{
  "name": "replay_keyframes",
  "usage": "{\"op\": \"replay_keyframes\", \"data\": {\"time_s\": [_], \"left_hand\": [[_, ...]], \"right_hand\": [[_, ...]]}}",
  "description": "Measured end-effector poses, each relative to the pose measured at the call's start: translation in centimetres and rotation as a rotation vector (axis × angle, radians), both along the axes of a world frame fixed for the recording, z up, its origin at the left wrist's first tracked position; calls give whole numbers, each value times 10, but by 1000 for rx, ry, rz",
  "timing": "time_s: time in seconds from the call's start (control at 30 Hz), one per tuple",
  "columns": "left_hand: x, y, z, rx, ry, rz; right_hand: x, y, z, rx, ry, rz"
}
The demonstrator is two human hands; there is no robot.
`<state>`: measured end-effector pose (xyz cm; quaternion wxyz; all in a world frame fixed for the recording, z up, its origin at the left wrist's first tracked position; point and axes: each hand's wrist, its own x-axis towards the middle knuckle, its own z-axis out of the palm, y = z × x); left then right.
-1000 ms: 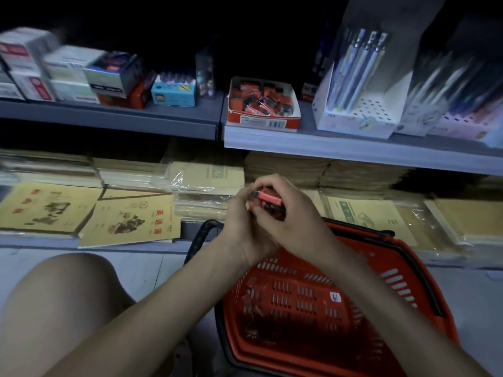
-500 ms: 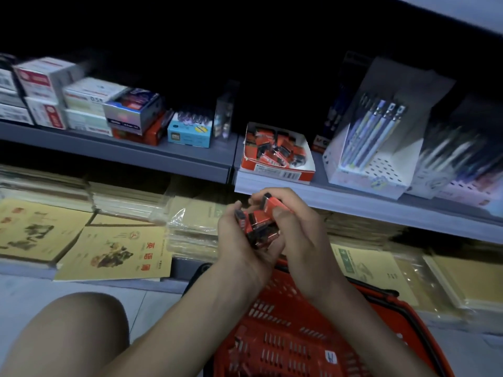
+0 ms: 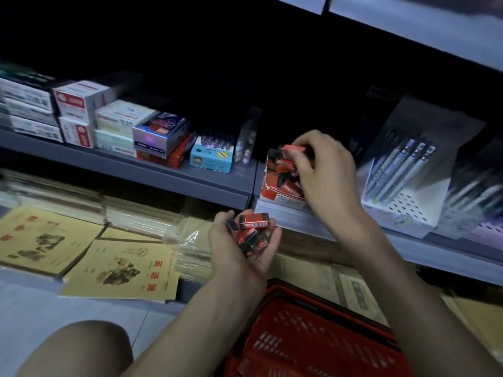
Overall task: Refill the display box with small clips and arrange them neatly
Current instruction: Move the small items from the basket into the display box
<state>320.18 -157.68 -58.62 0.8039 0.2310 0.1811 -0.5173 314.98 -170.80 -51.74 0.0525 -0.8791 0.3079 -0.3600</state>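
Observation:
A red and white display box (image 3: 275, 192) sits on the grey shelf, partly filled with small red and black clip packs. My right hand (image 3: 324, 172) hovers over the box and pinches one red clip pack (image 3: 295, 148) between its fingertips. My left hand (image 3: 242, 246) is below the shelf edge, palm up, cupping several more red and black clip packs (image 3: 249, 232). My right hand hides the right part of the box.
A red shopping basket (image 3: 313, 341) stands on the floor under my arms. A blue box (image 3: 211, 159) and stacked cartons (image 3: 119, 123) sit left of the display box, a white pen stand (image 3: 402, 186) to its right. Yellow notebooks (image 3: 122, 270) fill the lower shelf.
My right hand has left the left hand and risen to the display box with one clip pack. The left hand stays low with the remaining packs. The view tilted upward.

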Motion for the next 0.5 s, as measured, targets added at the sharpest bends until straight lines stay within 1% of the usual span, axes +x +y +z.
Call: {"op": "replay_keyframes", "data": {"time_s": [0.07, 0.1, 0.17, 0.23, 0.3, 0.33, 0.37, 0.4, 0.43, 0.47, 0.5], "left_hand": [[1, 0, 2, -1, -3, 3], [2, 1, 3, -1, -6, 3], [3, 2, 6, 2, -15, 2], [5, 3, 8, 5, -35, 6], [8, 4, 7, 10, -56, 5], [9, 4, 8, 15, -64, 5], [11, 3, 8, 17, -73, 3], [12, 3, 8, 16, -82, -1], [12, 3, 9, 13, -95, -8], [12, 3, 9, 10, -113, -18], [11, 2, 9, 10, -136, -31]], "right_hand": [[18, -18, -6, -110, 119, -52], [23, -23, -10, -115, 196, -57], [26, -24, -15, -29, 284, -10], [20, -19, -13, 29, 295, 19], [6, -6, -4, -10, 239, 45], [-3, 2, 0, 10, 193, 98], [-12, 13, 5, 80, 167, 177], [-21, 24, 8, 178, 188, 265], [-28, 33, 9, 256, 262, 333], [-34, 39, 8, 277, 361, 368], [-39, 43, 5, 257, 443, 383]]}}
